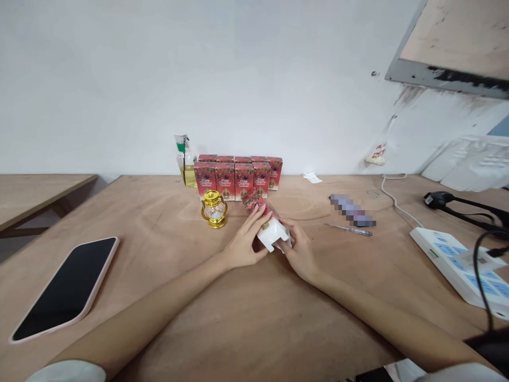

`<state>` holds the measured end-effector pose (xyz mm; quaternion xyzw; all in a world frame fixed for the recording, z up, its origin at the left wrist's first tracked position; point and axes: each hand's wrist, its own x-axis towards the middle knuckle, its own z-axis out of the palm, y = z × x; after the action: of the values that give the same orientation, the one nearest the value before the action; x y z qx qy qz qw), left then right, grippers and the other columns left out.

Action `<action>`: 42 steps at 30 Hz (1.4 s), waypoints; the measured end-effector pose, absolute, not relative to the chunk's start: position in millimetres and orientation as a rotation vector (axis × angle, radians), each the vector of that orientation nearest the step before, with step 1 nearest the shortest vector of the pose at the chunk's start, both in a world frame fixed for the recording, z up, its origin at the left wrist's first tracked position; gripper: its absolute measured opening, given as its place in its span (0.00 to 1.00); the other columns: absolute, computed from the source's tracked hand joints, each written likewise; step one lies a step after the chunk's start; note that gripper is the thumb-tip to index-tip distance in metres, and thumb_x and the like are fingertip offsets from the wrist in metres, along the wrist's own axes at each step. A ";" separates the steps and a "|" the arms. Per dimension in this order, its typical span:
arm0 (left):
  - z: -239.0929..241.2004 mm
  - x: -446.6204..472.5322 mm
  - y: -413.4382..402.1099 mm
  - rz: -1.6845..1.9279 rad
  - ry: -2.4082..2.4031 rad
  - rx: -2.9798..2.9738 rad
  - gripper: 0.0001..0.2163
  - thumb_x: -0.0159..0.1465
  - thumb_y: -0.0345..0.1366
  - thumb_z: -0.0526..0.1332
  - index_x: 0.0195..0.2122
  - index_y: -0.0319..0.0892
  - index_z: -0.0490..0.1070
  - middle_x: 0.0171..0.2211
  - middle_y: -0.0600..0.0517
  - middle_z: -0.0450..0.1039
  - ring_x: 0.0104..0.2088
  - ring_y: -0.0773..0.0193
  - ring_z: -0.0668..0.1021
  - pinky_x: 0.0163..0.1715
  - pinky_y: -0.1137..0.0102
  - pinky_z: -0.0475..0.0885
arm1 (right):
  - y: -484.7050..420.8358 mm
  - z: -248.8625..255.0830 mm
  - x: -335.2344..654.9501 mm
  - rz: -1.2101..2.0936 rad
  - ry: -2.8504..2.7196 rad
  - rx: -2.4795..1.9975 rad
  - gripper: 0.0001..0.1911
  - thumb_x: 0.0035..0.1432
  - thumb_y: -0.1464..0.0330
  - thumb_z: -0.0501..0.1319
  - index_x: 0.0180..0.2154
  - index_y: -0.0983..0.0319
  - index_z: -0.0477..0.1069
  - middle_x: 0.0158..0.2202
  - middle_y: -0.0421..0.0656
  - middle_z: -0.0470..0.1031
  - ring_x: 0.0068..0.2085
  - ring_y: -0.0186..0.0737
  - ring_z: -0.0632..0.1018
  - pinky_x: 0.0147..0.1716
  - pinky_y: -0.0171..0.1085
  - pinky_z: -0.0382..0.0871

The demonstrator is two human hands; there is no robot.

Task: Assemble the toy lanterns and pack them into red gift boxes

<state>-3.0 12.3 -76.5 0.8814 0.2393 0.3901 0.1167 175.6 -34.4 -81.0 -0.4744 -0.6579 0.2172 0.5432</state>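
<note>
Both hands are closed around a small red printed carton point(254, 200), tilted on its side above the table, with its white inner flaps point(275, 233) unfolded toward me. My left hand point(247, 240) grips the carton from the left, fingers across its top. On the other side my right hand point(301, 250) holds its open end, the fingertips partly hidden by the white flaps. To the left of my hands stands a small gold lantern point(214, 210) with a clear middle. Behind it, red boxes point(244, 182) of the same print stand upright in two rows.
A bottle of yellow liquid point(189, 170) stands by the boxes. On the left lies a phone point(66, 289). To the right are a screwdriver point(352, 229), a blurred-out flat item point(352, 210), a white power strip point(461, 265) with cables, and a black strap-like device point(437, 200).
</note>
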 end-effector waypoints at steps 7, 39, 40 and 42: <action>-69.0 -10.8 14.9 1.034 0.579 2.503 0.40 0.56 0.42 0.66 0.66 0.46 0.46 0.67 0.41 0.42 0.66 0.46 0.45 0.62 0.46 0.48 | -34.3 -80.6 176.8 0.438 -1.646 -1.125 0.27 0.50 0.71 0.62 0.53 0.58 0.63 0.54 0.47 0.68 0.55 0.46 0.69 0.55 0.50 0.63; -73.3 -7.0 13.8 1.266 0.746 2.374 0.24 0.62 0.41 0.60 0.59 0.43 0.61 0.62 0.42 0.58 0.63 0.55 0.59 0.61 0.53 0.58 | -36.8 -76.1 180.7 0.677 -1.602 -1.051 0.22 0.61 0.60 0.56 0.55 0.56 0.65 0.57 0.46 0.69 0.57 0.45 0.70 0.54 0.46 0.68; -73.0 -7.1 13.6 1.264 0.741 2.376 0.24 0.63 0.41 0.60 0.60 0.43 0.61 0.62 0.42 0.58 0.63 0.55 0.59 0.61 0.53 0.58 | -37.2 -76.0 180.2 0.670 -1.602 -1.052 0.22 0.60 0.60 0.56 0.55 0.57 0.65 0.57 0.46 0.68 0.57 0.45 0.71 0.53 0.45 0.69; -72.6 -7.2 13.5 1.253 0.733 2.387 0.24 0.63 0.41 0.59 0.60 0.44 0.60 0.62 0.42 0.57 0.64 0.56 0.58 0.61 0.54 0.58 | -37.4 -76.5 179.7 0.677 -1.598 -1.046 0.22 0.60 0.61 0.57 0.55 0.57 0.65 0.57 0.47 0.68 0.56 0.44 0.72 0.52 0.44 0.71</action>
<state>-7.2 13.5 -72.6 0.8416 0.2584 0.4416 0.1730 179.7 -37.4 -76.5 -0.4379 -0.6691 0.2837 0.5292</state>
